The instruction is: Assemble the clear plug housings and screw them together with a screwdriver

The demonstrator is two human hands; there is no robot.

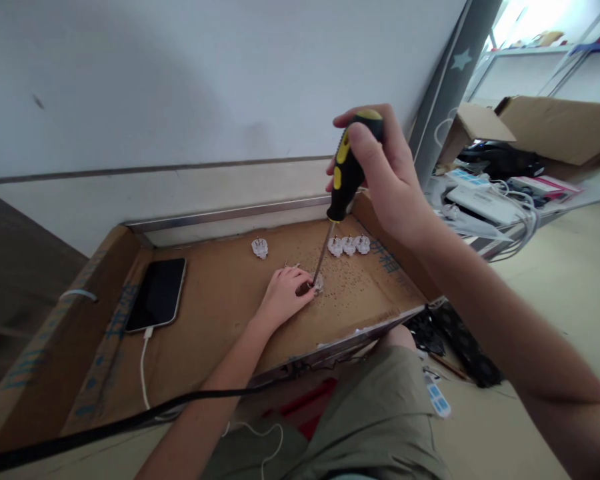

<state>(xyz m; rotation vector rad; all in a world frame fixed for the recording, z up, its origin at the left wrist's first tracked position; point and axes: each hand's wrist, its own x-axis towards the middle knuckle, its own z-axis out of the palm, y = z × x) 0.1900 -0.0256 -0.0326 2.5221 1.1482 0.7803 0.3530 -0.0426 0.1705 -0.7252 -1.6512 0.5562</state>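
Right hand (pixel 393 187): I have it closed round a black-and-yellow screwdriver (pixel 347 180) with a long metal shaft, handle up and tilted, tip down at a small, clear plastic, plug-shaped piece (pixel 319 285). Left hand (pixel 286 293): low on the brown cardboard tray (pixel 215 313), thumb and fingers narrow, holding that piece at its edge. The piece is right of the left hand's fingers, partly covered.

Progress: work looks underway on this one piece; I can't tell how far its screw is in or out. Three similar clear pieces (pixel 349 245) sit side by side, metal pins up, near the tray's right end; a lone fourth (pixel 260 248) lies near the back edge. Whether those are done or waiting, I can't tell. Small dark bits (pixel 347 275) are scattered right of the shaft. Black-screened phone (pixel 156 293) at left, white cable (pixel 143 367) plugged in.
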